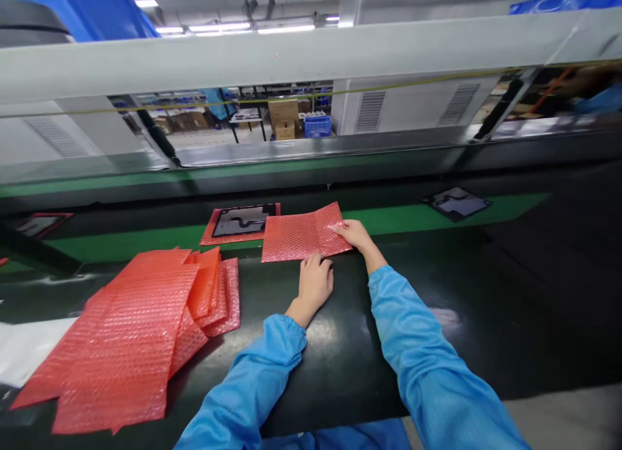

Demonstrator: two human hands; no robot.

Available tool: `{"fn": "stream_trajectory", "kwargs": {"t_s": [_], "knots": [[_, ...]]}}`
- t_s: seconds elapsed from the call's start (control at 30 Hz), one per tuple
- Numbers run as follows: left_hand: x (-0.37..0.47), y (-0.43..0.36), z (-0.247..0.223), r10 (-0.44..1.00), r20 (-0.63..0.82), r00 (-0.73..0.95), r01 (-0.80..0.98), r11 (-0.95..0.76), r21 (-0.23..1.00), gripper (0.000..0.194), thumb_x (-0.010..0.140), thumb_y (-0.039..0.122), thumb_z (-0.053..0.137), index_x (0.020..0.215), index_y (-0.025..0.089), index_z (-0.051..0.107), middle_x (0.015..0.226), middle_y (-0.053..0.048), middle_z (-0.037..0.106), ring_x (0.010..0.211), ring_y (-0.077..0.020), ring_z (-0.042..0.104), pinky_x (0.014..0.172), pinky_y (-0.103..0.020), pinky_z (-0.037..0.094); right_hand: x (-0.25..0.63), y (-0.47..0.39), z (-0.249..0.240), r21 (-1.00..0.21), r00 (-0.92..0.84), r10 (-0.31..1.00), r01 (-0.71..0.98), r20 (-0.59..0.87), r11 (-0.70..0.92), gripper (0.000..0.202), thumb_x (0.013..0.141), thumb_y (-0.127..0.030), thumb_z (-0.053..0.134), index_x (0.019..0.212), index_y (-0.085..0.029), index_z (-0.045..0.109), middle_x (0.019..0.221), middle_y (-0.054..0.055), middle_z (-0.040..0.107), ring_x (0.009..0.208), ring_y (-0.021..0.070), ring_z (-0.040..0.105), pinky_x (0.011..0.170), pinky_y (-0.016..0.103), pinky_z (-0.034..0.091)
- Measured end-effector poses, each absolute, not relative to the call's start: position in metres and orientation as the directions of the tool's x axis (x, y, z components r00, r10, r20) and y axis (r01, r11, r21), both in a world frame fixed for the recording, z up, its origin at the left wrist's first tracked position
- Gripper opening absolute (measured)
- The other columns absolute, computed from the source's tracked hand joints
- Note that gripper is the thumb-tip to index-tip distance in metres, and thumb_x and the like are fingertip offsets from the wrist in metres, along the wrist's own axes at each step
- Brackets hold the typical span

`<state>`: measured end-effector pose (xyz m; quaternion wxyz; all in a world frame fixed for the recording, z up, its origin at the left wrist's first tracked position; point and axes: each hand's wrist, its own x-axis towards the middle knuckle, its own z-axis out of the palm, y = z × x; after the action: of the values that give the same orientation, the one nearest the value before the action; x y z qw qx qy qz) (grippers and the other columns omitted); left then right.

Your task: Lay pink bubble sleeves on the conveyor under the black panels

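Observation:
A red bubble-wrap bag (pixel 301 233) lies flat at the far side of the dark worktop, its right end lifted a little. My right hand (pixel 357 235) pinches that right end between thumb and fingers. At the bag's near edge is my left hand (pixel 315 284), its fingers curled together and the fingertips against the edge. Just left of the bag, partly overlapped by it, a flat black-framed panel (pixel 243 220) rests on another red bubble sheet (pixel 208 235). Whether anything is inside the held bag cannot be seen.
A loose pile of red bubble-wrap bags (pixel 126 333) covers the left worktop (pixel 340 378), beside a white sheet (pixel 34 346). Another dark-framed panel (pixel 457 203) sits on the green belt (pixel 393 222) at right. A pale beam (pixel 311 51) crosses above.

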<state>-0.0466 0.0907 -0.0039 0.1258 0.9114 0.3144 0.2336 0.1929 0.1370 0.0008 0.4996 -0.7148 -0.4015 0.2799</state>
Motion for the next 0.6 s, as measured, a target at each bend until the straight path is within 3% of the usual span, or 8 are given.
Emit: {"fn": "stream_trajectory", "kwargs": {"t_s": [0.23,0.43,0.6], "knots": [[-0.005,0.055,-0.018,0.529,0.341,0.777,0.417,-0.839,0.351,0.031,0.102,0.019,0.061,0.130,0.011,0.072,0.151,-0.022,0.060,0.151,-0.0407,0.048,0.129,-0.058,0.039,0.239,0.112,-0.003,-0.886,0.640,0.768,0.349,-0.012,-0.305,0.026,0.082,-0.037,0.086,0.089,-0.014,0.077,0.087,0.005,0.080,0.076,0.0152,0.070,0.073,0.023,0.055],[0.023,0.025,-0.019,0.438,0.343,0.831,0.310,-0.876,0.368,0.036,0.102,0.021,0.061,0.136,0.011,0.069,0.157,-0.023,0.055,0.156,-0.0421,0.043,0.131,-0.062,0.035,0.278,0.091,-0.001,-0.673,0.764,0.637,0.525,0.103,-0.521,0.021,0.088,-0.039,0.082,0.092,-0.019,0.080,0.098,0.005,0.082,0.090,0.0184,0.073,0.082,0.026,0.053],[0.020,0.053,-0.013,0.624,0.355,0.696,0.483,-0.773,0.412,0.040,0.099,0.023,0.066,0.137,0.011,0.071,0.160,-0.025,0.051,0.160,-0.0480,0.032,0.130,-0.071,0.030,0.315,0.076,0.001,-0.653,0.838,0.523,0.483,0.153,-0.583,0.028,0.096,-0.045,0.076,0.109,-0.021,0.081,0.111,0.008,0.082,0.104,0.0212,0.074,0.090,0.028,0.053]]}}
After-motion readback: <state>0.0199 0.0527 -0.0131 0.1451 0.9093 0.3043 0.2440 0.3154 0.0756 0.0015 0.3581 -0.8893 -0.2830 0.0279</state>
